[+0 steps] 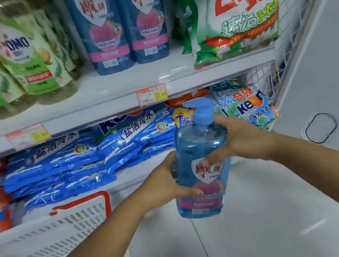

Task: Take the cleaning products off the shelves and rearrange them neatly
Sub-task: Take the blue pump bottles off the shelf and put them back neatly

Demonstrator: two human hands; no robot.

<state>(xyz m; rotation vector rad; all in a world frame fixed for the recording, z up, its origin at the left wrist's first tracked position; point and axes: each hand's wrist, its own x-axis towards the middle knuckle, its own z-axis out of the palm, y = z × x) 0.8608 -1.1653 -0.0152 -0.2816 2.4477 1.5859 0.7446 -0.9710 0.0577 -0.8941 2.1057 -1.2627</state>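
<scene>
Before the lower shelves, one blue pump bottle is held upright above the floor by both hands: the left hand wraps its lower side and the right hand clasps its shoulder. Two matching blue bottles stand on the upper shelf, beside one large green-and-white detergent bag; one white basket sits lower left
</scene>
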